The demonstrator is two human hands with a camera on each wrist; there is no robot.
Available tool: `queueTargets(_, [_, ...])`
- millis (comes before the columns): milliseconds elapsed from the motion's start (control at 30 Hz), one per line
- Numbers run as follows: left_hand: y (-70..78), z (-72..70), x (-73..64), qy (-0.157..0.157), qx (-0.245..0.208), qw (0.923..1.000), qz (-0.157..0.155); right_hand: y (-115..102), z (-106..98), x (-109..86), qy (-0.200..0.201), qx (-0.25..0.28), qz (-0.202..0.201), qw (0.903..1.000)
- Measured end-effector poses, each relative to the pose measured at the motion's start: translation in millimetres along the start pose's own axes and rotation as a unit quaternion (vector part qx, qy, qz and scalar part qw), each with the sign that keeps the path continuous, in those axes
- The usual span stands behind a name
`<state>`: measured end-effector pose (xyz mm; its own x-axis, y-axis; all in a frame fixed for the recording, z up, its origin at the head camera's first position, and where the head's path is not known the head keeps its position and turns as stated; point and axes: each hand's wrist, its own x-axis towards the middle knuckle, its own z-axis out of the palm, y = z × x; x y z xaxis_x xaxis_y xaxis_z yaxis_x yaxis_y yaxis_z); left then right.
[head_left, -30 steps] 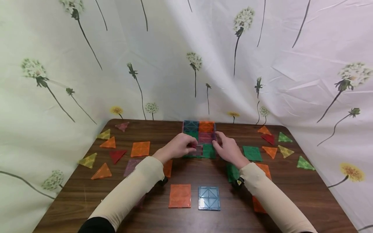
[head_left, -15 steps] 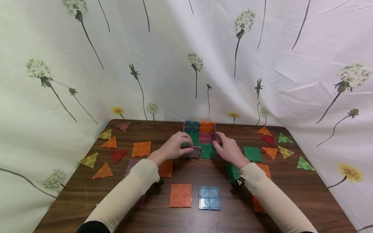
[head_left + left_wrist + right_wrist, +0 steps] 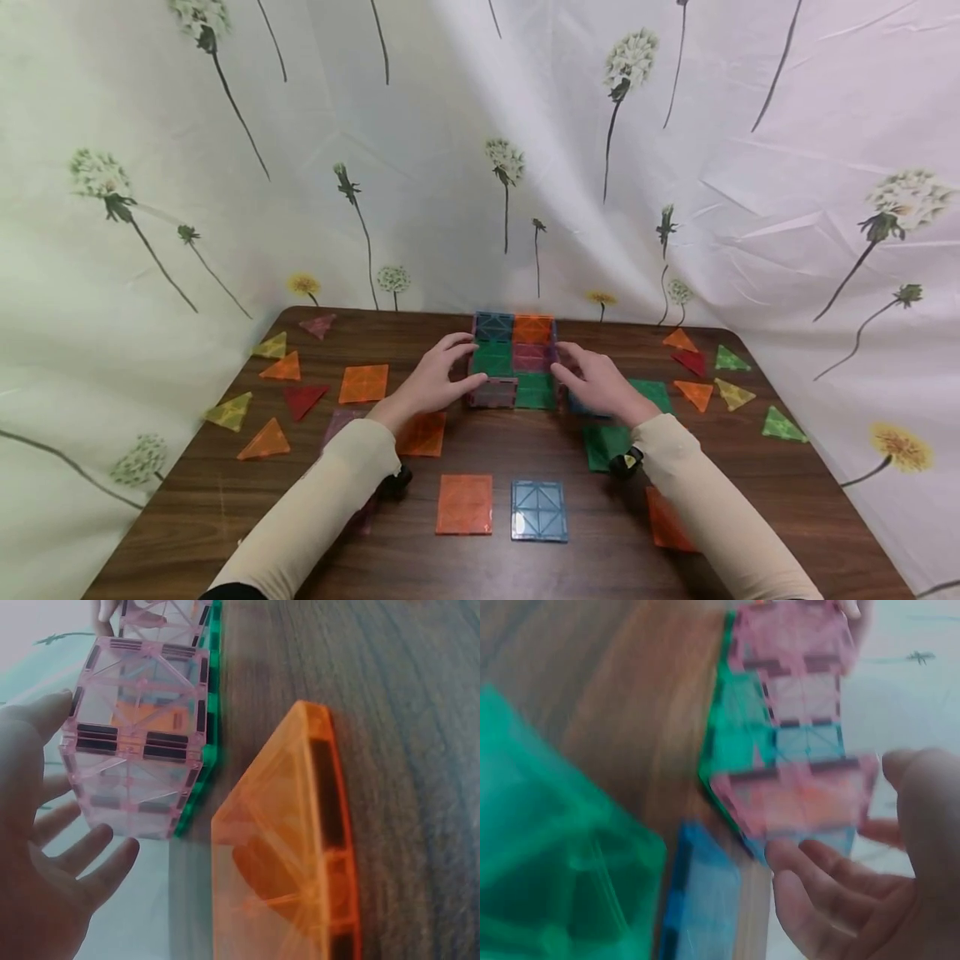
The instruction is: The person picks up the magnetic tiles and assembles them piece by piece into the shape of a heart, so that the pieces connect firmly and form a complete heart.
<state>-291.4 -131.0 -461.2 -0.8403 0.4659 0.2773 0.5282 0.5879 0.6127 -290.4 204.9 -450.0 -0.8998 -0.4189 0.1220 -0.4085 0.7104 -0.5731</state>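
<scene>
A low box of magnetic tiles stands at the table's back. Its floor is green and pink, with a blue and orange rear wall. A pink tile stands upright at its front left, joined to a pink side tile. My left hand is at the left corner, fingers spread, its thumb at the pink tile's edge; whether it touches cannot be told. My right hand curves loosely beside the pink right wall, with contact unclear and blurred. Neither hand holds anything.
Flat on the table lie an orange tile and a blue tile in front. A green tile and another blue tile lie by my right wrist. Triangles are scattered at both sides. A patterned cloth hangs behind.
My left hand let go of the pink front tile, now standing at the front left, and drew back leftward with fingers spreading. My right hand shifted slightly right, uncovering part of a blue tile.
</scene>
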Motion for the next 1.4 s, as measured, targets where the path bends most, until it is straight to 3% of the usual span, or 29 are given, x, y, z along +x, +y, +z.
queueTargets(100, [-2.1,0.7,-2.3,0.007,-0.015,0.9999,-0.001,9,-8,-1.5,-0.007,-0.009,-0.013,0.9999])
queueTargets(200, [-3.3,0.2,-3.7,0.009,-0.032,0.9994,-0.004,21,-14,-3.5,-0.021,-0.065,-0.011,0.9976])
queueTargets(333, [-5.5,-0.1,-4.1,0.006,-0.039,0.9992,-0.010,34,-16,-9.4,-0.087,-0.139,0.001,0.9866])
queueTargets(433, [-6.9,0.4,-4.4,0.004,-0.042,0.9990,-0.012,38,-14,-12.7,-0.122,-0.149,0.009,0.9813])
queueTargets(700, [-7.0,1.9,-6.6,0.004,-0.057,0.9983,-0.014,37,-12,-11.7,-0.093,-0.156,0.029,0.9830])
queueTargets(800, [-7.2,1.9,-6.9,0.004,-0.059,0.9981,-0.018,36,-17,-12.5,-0.074,-0.147,0.018,0.9862])
queueTargets(933, [-7.5,1.5,-7.3,0.006,-0.061,0.9978,-0.024,34,-30,-17.6,-0.059,-0.115,-0.031,0.9911])
queueTargets(1167, [-9.8,2.2,-7.5,0.009,-0.067,0.9974,-0.023,14,-58,-31.7,-0.092,-0.068,-0.060,0.9916])
queueTargets(1400, [-8.1,1.8,-7.2,0.010,-0.064,0.9976,-0.024,-14,-71,-39.0,-0.117,-0.025,-0.098,0.9880])
